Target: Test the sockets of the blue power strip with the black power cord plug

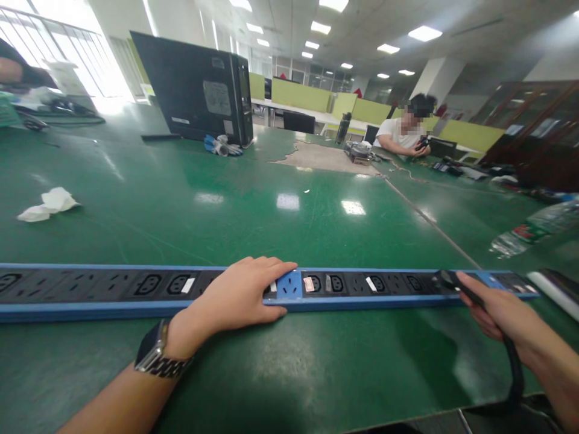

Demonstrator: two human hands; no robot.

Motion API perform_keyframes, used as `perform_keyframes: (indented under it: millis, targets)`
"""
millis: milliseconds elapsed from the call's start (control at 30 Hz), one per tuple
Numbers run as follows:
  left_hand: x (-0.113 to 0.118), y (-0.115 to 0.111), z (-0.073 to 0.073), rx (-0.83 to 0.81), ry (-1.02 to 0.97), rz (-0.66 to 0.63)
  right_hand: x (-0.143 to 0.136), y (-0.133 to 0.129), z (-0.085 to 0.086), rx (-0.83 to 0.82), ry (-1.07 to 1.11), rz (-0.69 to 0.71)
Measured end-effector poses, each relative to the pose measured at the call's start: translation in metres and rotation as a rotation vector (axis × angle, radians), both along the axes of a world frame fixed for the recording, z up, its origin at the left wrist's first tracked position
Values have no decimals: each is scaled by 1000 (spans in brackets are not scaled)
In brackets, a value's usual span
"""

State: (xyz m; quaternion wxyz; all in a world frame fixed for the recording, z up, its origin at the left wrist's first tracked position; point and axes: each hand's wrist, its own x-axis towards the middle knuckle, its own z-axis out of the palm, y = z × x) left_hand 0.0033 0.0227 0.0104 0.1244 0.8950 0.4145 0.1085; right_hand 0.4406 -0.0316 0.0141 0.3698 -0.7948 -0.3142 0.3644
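Observation:
A long blue power strip [362, 301] with black socket panels lies across the green table in front of me. My left hand [239, 289] lies over its middle, thumb on the near edge and fingers across the far edge, gripping it beside a blue socket [290, 285]. A dark watch [158, 349] is on that wrist. Toward the strip's right end, my right hand [493, 301] is closed around a black power plug [446, 279]. The plug's face is at the sockets; whether it is inserted I cannot tell. Its thick black cable [515, 374] hangs below the hand.
A black computer case [194, 90] stands at the back left, with gloves [222, 145] beside it. Crumpled tissue [49, 204] lies at left, a clear plastic bottle [534, 229] at right. Another person [402, 132] sits across the table, holding a dark object.

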Motion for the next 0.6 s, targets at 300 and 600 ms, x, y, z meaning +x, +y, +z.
perform_keyframes:
  millis: [300, 600]
  targets:
    - [0, 1, -2, 14, -4, -4, -19, 0, 2, -123, 296, 44]
    - [1, 1, 0, 16, 9, -1, 7, 20, 66, 28, -742, 151]
